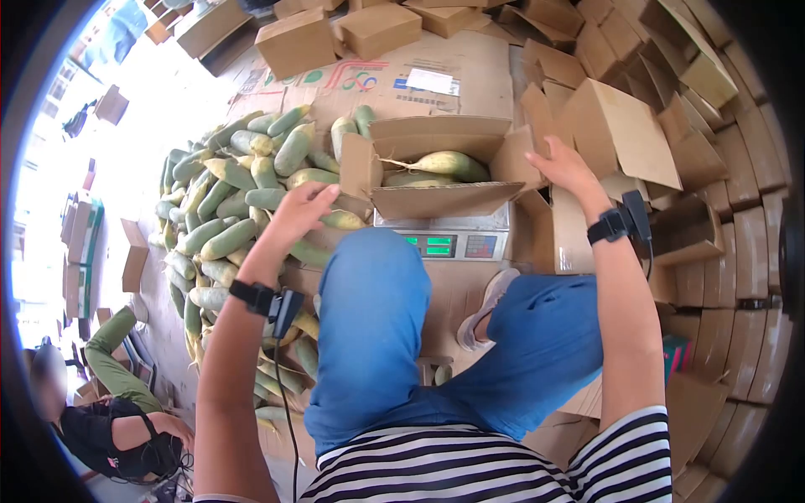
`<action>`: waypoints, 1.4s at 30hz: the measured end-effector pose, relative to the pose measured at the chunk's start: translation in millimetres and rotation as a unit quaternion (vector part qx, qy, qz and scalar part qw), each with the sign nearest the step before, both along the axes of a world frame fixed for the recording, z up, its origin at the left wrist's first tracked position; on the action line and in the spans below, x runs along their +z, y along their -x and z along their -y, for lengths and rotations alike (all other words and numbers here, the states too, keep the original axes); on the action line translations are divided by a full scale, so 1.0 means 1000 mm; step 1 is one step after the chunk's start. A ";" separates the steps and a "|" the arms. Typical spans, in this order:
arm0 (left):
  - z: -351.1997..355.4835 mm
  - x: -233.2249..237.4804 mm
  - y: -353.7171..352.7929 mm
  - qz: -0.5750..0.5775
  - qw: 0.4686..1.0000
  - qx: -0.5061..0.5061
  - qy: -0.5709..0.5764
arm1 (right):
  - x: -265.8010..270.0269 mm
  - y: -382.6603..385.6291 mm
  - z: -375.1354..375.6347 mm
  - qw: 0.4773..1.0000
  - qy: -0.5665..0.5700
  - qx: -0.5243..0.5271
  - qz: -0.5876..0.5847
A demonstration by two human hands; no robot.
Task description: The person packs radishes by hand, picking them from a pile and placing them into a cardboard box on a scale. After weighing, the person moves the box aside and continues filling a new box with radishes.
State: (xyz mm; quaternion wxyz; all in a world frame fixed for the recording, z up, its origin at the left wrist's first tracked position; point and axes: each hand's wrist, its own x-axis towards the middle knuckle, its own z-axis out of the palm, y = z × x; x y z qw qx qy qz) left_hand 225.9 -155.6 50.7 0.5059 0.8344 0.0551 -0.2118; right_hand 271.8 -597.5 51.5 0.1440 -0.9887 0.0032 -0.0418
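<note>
An open cardboard box [444, 201] holding green radishes [453, 165] rests on a digital scale [478, 239] with lit green displays. My left hand [303, 208] is just left of the box, over the edge of the radish pile [231, 239], its fingers apart and nothing in it. My right hand [568, 165] is at the box's right side, fingers spread near the raised right flap, holding nothing. Whether its fingertips touch the flap I cannot tell. Both hands have black straps at the wrists.
Empty open boxes [616, 134] and stacked cartons [746, 251] line the right. More boxes [298, 42] stand at the top, beyond a flat printed cardboard sheet [360, 84]. A seated person [117, 427] is at the lower left. My knees are just below the scale.
</note>
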 end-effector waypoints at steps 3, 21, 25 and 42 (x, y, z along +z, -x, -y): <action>0.012 -0.027 -0.019 -0.024 0.999 0.032 -0.024 | -0.001 -0.014 0.005 0.953 -0.124 -0.051 -0.272; 0.011 -0.055 0.019 0.029 0.991 0.129 0.021 | 0.009 -0.023 -0.042 0.981 -0.071 0.090 -0.156; -0.053 -0.015 0.086 0.004 0.977 0.192 0.090 | 0.063 -0.002 -0.107 0.977 -0.070 0.160 -0.119; -0.194 -0.070 0.559 -0.056 0.854 0.487 -0.176 | 0.046 0.248 -0.445 0.777 0.037 0.615 -0.128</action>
